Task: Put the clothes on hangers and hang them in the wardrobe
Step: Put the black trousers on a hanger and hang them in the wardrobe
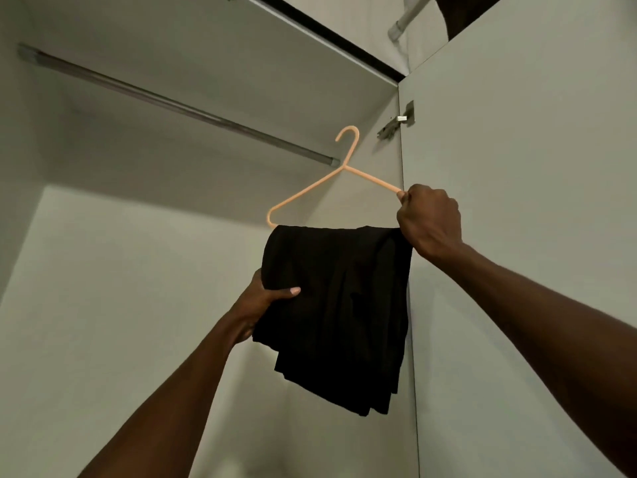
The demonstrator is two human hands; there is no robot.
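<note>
A folded black garment [344, 305] hangs over the bottom bar of a peach plastic hanger [310, 191]. My right hand [431, 222] grips the hanger's right corner, holding it up inside the wardrobe. My left hand [265, 301] holds the garment's left edge, thumb on the front of the cloth. The hanger's hook sits free in the air, just right of and slightly above the end of the metal rail [179, 106]. The hanger's bottom bar is hidden under the cloth.
The wardrobe's pale inner walls surround the rail, which carries nothing. The open door [517, 201] stands close on the right, its hinge [396, 122] near the hook. A shelf edge [327, 39] runs above the rail.
</note>
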